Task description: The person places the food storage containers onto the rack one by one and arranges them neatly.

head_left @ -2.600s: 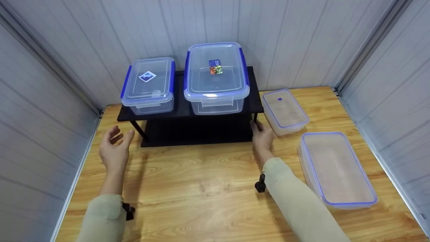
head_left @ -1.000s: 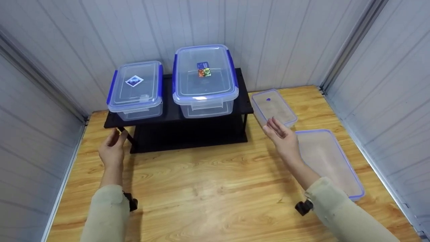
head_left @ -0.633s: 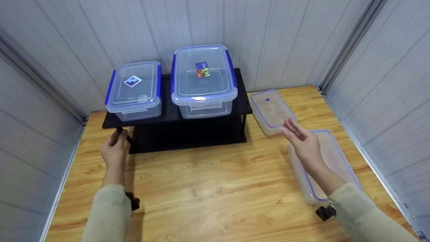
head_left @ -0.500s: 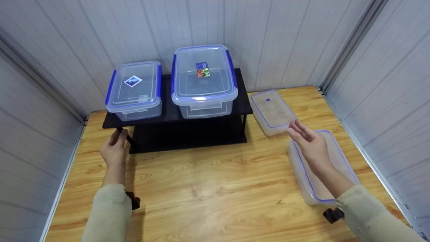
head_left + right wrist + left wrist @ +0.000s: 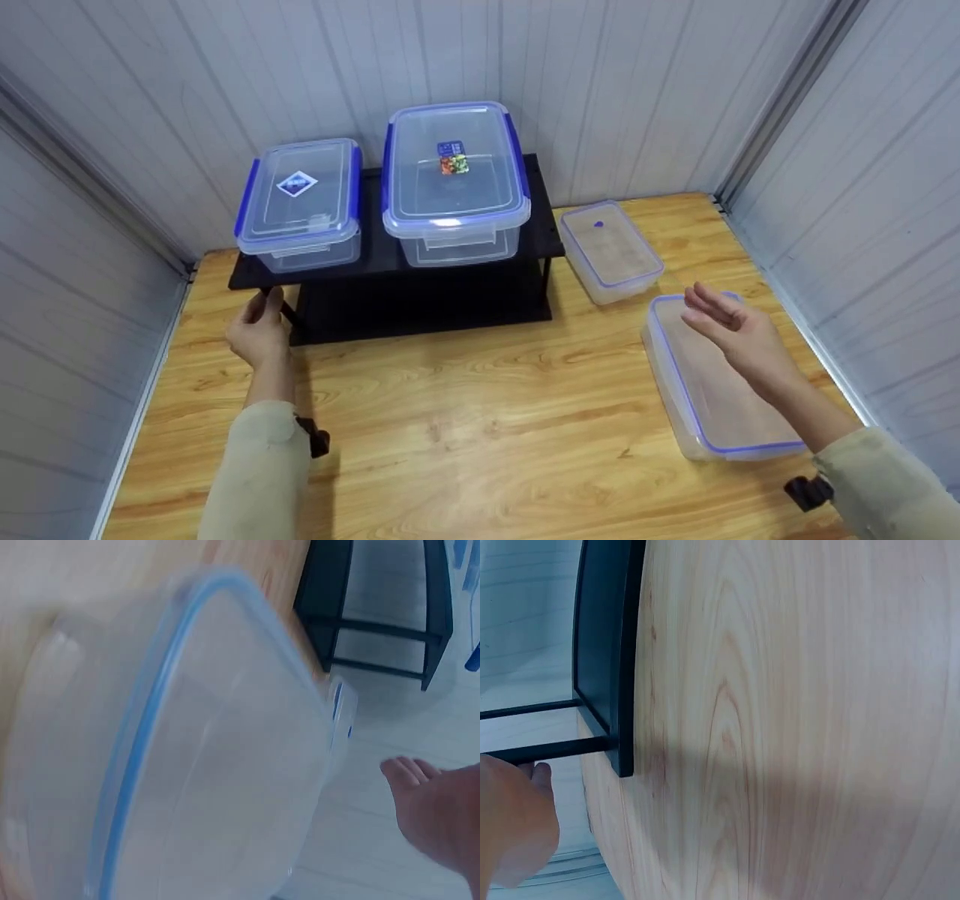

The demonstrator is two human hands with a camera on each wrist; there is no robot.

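Note:
A black two-tier shelf rack (image 5: 373,232) stands against the back wall. My left hand (image 5: 259,334) holds its front left post (image 5: 555,751), fingertips partly hidden behind it in the left wrist view. Two clear lidded food containers with blue side clips sit on the upper tier: a smaller one (image 5: 307,202) at left, a bigger one (image 5: 454,180) at right. My right hand (image 5: 739,341), fingers nearly straight and holding nothing, hovers over the large frosted food container (image 5: 731,397) on the table. In the right wrist view this container (image 5: 225,735) lies beside the hand, apart from it.
A smaller frosted food container (image 5: 611,247) with a blue line round its top lies between the rack and the large one. Grey-white panel walls (image 5: 855,172) enclose the wooden table (image 5: 465,420) at the back and sides. The rack's lower tier (image 5: 420,300) is in shadow.
My right hand has left the rack's right post and moved right, over the large container. My left hand has come to the left post and taken hold. The view has shifted slightly.

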